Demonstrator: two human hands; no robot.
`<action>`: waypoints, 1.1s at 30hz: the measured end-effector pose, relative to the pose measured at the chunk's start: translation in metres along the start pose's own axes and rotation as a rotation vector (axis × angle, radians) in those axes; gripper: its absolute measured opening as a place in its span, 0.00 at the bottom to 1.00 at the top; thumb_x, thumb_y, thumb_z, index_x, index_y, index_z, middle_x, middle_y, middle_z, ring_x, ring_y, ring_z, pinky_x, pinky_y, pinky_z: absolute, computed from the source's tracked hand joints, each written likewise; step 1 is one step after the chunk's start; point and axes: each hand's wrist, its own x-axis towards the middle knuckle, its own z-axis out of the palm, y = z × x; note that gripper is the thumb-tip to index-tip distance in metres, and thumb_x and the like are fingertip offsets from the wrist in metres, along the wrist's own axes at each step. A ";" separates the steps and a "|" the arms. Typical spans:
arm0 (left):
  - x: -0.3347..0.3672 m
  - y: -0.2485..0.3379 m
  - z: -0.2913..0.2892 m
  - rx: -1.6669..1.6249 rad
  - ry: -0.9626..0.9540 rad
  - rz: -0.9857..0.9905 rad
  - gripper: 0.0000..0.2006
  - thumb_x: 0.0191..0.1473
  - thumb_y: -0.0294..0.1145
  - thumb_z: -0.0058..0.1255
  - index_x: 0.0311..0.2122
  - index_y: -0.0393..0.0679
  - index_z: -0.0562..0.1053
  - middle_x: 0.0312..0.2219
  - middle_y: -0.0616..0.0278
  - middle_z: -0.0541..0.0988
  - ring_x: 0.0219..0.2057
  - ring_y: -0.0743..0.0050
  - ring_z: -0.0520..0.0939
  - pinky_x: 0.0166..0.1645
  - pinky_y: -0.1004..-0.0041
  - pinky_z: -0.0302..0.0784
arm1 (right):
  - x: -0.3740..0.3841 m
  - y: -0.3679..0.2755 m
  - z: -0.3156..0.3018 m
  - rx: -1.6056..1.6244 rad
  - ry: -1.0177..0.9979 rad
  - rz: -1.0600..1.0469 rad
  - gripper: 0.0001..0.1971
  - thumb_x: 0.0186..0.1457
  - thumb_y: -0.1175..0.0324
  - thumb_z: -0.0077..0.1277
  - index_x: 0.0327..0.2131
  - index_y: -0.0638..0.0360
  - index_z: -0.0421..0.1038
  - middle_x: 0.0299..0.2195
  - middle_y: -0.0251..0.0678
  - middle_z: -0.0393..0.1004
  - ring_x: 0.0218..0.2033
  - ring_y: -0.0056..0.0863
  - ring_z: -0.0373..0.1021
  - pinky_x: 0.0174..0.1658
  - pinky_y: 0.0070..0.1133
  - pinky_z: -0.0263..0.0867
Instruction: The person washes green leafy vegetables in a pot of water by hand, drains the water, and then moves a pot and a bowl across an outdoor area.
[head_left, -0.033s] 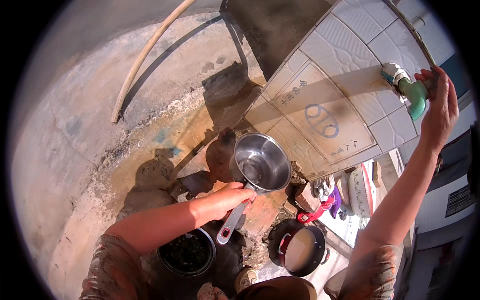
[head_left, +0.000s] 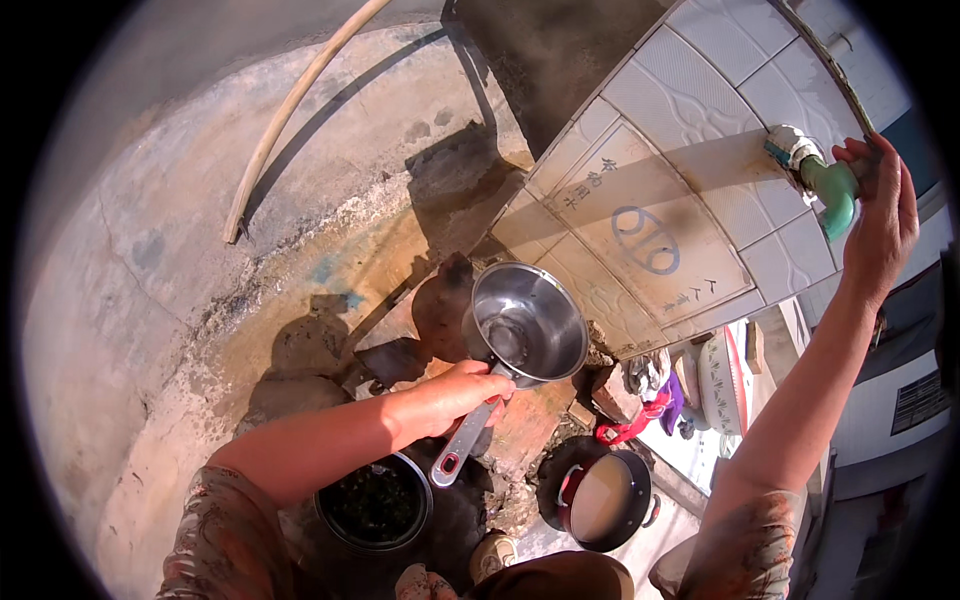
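Observation:
My left hand [head_left: 458, 398] is closed round the grey handle of a shiny steel saucepan [head_left: 548, 325], its open mouth tilted up toward me. A little clear liquid seems to lie in its bottom. At the upper right, my right hand [head_left: 886, 215] is at a green tap [head_left: 832, 192] on a tiled wall, fingers curled at its outer side. The part they grip is mostly hidden. No water shows at the spout. The saucepan is well below and left of the tap, apart from it.
Below my left forearm stands a metal pot [head_left: 372, 505] with dark green contents. A dark pot [head_left: 607, 500] of cloudy liquid sits to its right. The tiled block [head_left: 690, 170] juts in at right. Broken bricks [head_left: 615, 393], coloured cloths [head_left: 650, 415] and a wooden pole [head_left: 290, 115] lie around.
The saucepan has shifted very slightly to the right with my left hand. My right hand stays at the tap.

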 end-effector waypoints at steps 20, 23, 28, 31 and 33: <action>-0.006 -0.007 -0.010 0.001 -0.153 -0.061 0.05 0.47 0.29 0.46 0.26 0.39 0.66 0.18 0.64 0.68 0.19 0.79 0.68 0.23 0.77 0.63 | -0.079 0.017 0.018 0.569 0.291 0.310 0.14 0.56 0.65 0.38 0.41 0.67 0.64 0.38 0.39 0.68 0.39 0.25 0.64 0.43 0.20 0.59; -0.007 -0.004 -0.003 0.109 -0.135 -0.029 0.06 0.47 0.29 0.46 0.27 0.39 0.66 0.18 0.64 0.68 0.19 0.79 0.69 0.23 0.77 0.64 | -0.151 0.018 0.024 0.698 0.133 0.587 0.07 0.55 0.70 0.40 0.33 0.62 0.65 0.26 0.32 0.67 0.25 0.18 0.63 0.27 0.14 0.59; 0.002 -0.023 -0.001 0.352 -0.052 0.082 0.07 0.45 0.30 0.47 0.27 0.37 0.65 0.18 0.63 0.68 0.20 0.78 0.69 0.24 0.76 0.63 | -0.278 -0.006 0.094 0.571 -0.934 1.011 0.10 0.54 0.67 0.43 0.36 0.62 0.64 0.29 0.31 0.68 0.30 0.19 0.65 0.35 0.18 0.61; 0.010 -0.032 0.013 0.453 -0.046 0.113 0.05 0.46 0.27 0.47 0.26 0.39 0.64 0.18 0.66 0.68 0.20 0.81 0.68 0.26 0.78 0.64 | -0.313 0.021 0.126 0.623 -0.730 1.069 0.09 0.55 0.68 0.41 0.38 0.62 0.62 0.34 0.33 0.67 0.35 0.20 0.64 0.39 0.19 0.61; 0.013 -0.043 0.016 0.510 -0.048 0.151 0.06 0.45 0.27 0.47 0.27 0.39 0.64 0.18 0.66 0.68 0.20 0.82 0.68 0.26 0.78 0.64 | -0.320 0.021 0.145 0.788 -0.601 1.130 0.09 0.56 0.69 0.37 0.38 0.62 0.62 0.34 0.31 0.67 0.36 0.21 0.64 0.42 0.18 0.60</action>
